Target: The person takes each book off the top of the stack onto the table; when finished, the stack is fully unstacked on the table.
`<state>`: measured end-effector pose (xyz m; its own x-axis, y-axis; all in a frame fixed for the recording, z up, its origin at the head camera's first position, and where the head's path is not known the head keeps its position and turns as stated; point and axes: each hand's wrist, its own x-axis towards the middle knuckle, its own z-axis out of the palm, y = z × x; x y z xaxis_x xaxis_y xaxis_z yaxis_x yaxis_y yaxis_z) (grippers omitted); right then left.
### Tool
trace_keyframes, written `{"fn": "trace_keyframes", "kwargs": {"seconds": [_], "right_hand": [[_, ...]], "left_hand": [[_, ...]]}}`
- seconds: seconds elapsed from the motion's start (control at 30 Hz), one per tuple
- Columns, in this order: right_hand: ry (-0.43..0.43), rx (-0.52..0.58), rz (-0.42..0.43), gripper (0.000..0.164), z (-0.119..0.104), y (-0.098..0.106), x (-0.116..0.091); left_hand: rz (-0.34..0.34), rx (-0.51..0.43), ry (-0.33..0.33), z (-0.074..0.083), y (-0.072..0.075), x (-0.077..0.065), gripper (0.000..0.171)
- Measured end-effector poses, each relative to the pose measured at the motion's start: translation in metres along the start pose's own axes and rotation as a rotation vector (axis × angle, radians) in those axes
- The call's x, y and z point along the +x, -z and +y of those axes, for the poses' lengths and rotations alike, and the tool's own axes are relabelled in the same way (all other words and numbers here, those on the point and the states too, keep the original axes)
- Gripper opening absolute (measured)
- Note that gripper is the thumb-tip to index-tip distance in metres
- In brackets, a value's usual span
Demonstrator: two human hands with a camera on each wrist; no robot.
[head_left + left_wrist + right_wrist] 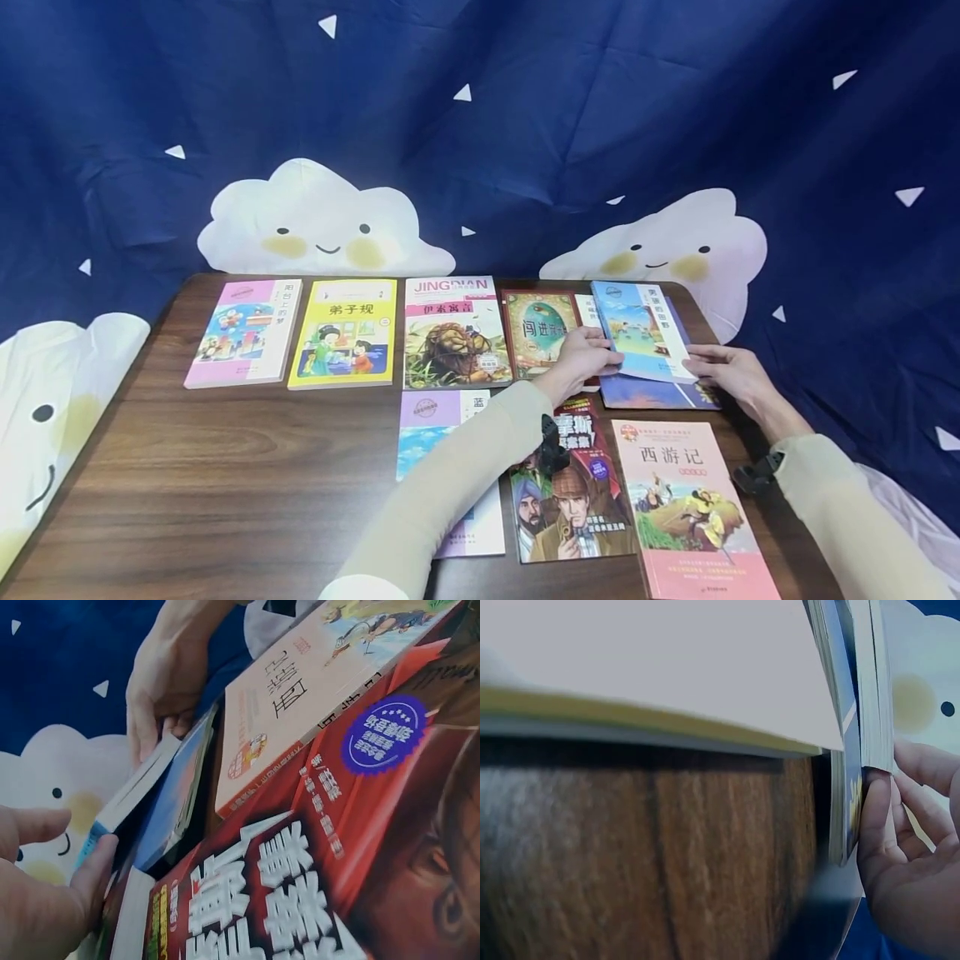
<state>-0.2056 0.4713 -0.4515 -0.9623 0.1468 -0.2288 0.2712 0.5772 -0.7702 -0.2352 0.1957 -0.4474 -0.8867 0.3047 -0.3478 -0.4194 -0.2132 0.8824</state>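
Dark blue cloth w/ white clouds (322, 221) is hung behind a wooden table (225, 467). Books are laid in rows on it. At the far right, a light blue book (641, 329) is held over a darker blue book (652, 392): left hand (581, 358) fingers are clamped on its left edge, right hand (731, 371) fingers are pinched on its near right corner. Near it, a pink book (693, 508) and a red book (566, 483) are laid flat.
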Motion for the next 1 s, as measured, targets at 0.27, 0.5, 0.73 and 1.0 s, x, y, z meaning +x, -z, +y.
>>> {"fn": "trace_keyframes", "kwargs": {"seconds": [0.27,0.5,0.73,1.0], "right_hand": [[0.014,0.007,-0.025,0.068,-0.003,-0.002,0.001],[0.055,0.048,-0.010,0.069,-0.003,-0.002,0.003],[0.053,0.024,0.070,0.064,0.003,0.004,0.005],[0.053,-0.074,0.080,0.064,0.012,0.007,0.008]], "left_hand": [[0.050,0.005,0.046,0.001,-0.005,0.002,0.062],[-0.009,-0.030,0.027,0.007,0.008,0.003,0.045],[-0.131,0.014,0.014,0.025,0.043,-0.007,0.048],[-0.167,0.094,0.006,0.047,0.096,-0.028,0.055]]}}
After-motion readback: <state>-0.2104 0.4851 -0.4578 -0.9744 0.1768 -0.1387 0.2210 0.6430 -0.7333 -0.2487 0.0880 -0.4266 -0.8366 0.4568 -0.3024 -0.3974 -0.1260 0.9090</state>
